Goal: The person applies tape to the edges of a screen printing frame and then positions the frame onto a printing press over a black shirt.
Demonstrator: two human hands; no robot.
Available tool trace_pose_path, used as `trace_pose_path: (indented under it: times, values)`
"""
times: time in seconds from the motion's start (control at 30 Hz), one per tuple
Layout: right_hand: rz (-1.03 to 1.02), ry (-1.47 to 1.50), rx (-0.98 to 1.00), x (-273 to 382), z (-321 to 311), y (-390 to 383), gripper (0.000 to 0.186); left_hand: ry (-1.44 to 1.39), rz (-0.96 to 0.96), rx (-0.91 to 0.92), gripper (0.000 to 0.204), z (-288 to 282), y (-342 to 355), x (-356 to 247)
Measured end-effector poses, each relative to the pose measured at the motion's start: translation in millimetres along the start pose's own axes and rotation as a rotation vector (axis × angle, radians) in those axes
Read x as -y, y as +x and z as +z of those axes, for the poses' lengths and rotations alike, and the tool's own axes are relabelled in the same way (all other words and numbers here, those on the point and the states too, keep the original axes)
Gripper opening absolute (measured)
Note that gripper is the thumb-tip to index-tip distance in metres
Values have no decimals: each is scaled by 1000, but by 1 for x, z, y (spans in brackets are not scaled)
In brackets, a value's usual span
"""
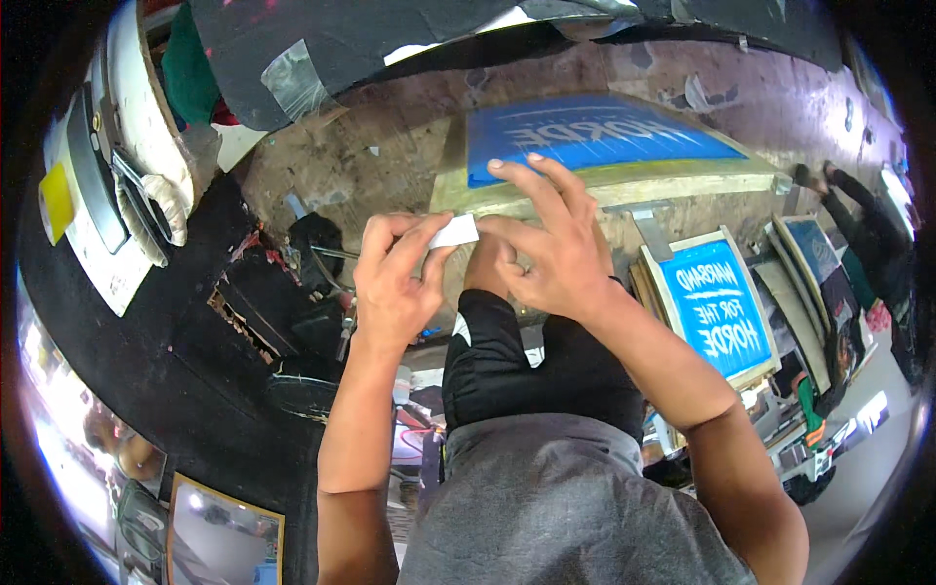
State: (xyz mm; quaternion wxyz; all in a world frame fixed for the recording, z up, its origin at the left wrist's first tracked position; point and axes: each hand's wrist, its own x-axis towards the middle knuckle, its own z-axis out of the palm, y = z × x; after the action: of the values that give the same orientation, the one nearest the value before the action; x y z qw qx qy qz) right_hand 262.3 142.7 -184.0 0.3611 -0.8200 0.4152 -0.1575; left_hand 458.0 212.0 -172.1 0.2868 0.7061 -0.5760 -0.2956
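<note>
Between the thumb and fingers of my left hand (pixel 398 283) is a small white rectangular piece (pixel 455 231), like folded paper or tape; its exact kind cannot be made out. My right hand (pixel 556 244) is beside it with its fingers spread. One fingertip comes close to the white piece's right edge, and whether it touches is unclear. Beyond my hands lies a wooden-framed screen-printing screen (pixel 604 136) with a blue coated mesh and pale lettering. My right fingertips appear in front of its near left corner.
A smaller blue screen (pixel 717 307) in a pale frame leans at the right, with more frames (pixel 809 263) beside it. The worn wooden tabletop (pixel 390 146) stretches beneath the large screen. Gloves (pixel 161 210) and a yellow piece (pixel 57 203) are at far left. A framed mirror-like panel (pixel 224 536) stands lower left.
</note>
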Motion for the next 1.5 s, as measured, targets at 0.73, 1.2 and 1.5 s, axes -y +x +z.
trace_pose_path:
  times: [0.73,1.2,1.5]
  values:
    - [-284,-196,187,-36,-11,-3,57,-23,31,6,40,-5,8,4]
    - [-279,-225,139,-31,-8,0,56,-90,-63,47,48,-6,8,8]
    - [-218,-179,62,-25,-2,7,56,-110,13,46,46,-12,8,9]
